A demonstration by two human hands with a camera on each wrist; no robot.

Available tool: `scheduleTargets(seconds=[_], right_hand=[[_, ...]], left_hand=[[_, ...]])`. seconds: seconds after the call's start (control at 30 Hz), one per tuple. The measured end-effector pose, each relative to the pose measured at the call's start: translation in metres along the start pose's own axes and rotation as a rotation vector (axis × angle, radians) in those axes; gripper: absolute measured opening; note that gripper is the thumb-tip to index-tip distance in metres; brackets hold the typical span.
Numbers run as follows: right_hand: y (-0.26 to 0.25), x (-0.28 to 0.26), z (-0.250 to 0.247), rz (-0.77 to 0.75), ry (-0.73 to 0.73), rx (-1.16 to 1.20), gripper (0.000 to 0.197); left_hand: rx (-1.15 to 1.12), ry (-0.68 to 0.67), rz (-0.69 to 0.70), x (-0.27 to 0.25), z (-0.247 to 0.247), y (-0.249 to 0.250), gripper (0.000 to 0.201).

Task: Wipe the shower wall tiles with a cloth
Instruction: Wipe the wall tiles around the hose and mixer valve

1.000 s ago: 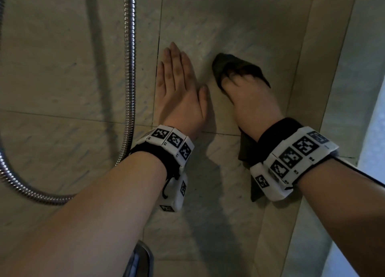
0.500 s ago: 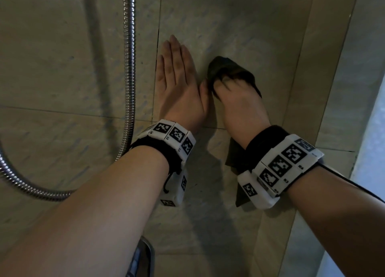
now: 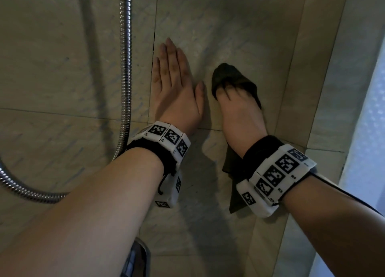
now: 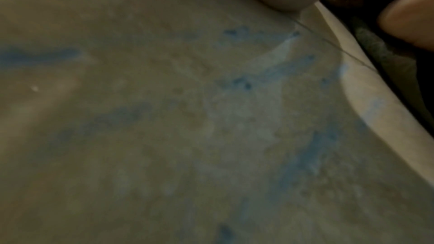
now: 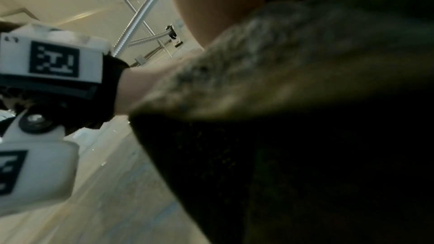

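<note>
Beige marbled wall tiles point(image 3: 229, 26) fill the head view. My left hand point(image 3: 175, 83) lies flat on the wall with straight fingers, just right of a vertical grout line. To its right, my right hand point(image 3: 233, 103) presses a dark cloth point(image 3: 229, 74) against the tile, fingers curled into the fabric. The rest of the cloth hangs down past the right wrist. A small gap separates the cloth from my left thumb. The left wrist view shows blurred tile point(image 4: 187, 118) and the cloth point(image 4: 380, 47) at its right edge. Cloth point(image 5: 305, 99) covers most of the right wrist view.
A metal shower hose point(image 3: 125, 68) hangs down the wall left of my left hand and loops away at the lower left. A chrome fitting point(image 3: 137, 260) shows at the bottom edge. A wall corner and a pale white panel point(image 3: 364, 130) stand at the right.
My right hand slid the cloth left until it met my left thumb, then back to the right and slightly down. The left hand stays flat on the wall.
</note>
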State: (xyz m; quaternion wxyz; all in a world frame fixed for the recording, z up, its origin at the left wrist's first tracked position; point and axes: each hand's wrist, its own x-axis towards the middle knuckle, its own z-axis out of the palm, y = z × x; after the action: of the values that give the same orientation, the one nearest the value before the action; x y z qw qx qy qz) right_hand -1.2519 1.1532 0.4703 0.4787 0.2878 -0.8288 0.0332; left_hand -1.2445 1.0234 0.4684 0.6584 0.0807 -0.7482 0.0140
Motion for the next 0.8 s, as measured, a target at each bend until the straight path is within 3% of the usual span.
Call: scheduleTargets(seconds=[0.17, 0.43, 0.8], right_hand=[[0.008, 0.005, -0.009, -0.046, -0.028, -0.119, 0.054], [0.021, 0.036, -0.03, 0.097, -0.029, -0.284, 0.054], [0.01, 0.035, -0.033, 0.3, -0.031, -0.229, 0.05]], left_hand=[[-0.015, 0.005, 0.012, 0.0, 0.0, -0.001, 0.069], [-0.013, 0.033, 0.019, 0.0, 0.002, -0.003, 0.069], [-0.019, 0.05, 0.018, 0.0, 0.003, -0.001, 0.069]])
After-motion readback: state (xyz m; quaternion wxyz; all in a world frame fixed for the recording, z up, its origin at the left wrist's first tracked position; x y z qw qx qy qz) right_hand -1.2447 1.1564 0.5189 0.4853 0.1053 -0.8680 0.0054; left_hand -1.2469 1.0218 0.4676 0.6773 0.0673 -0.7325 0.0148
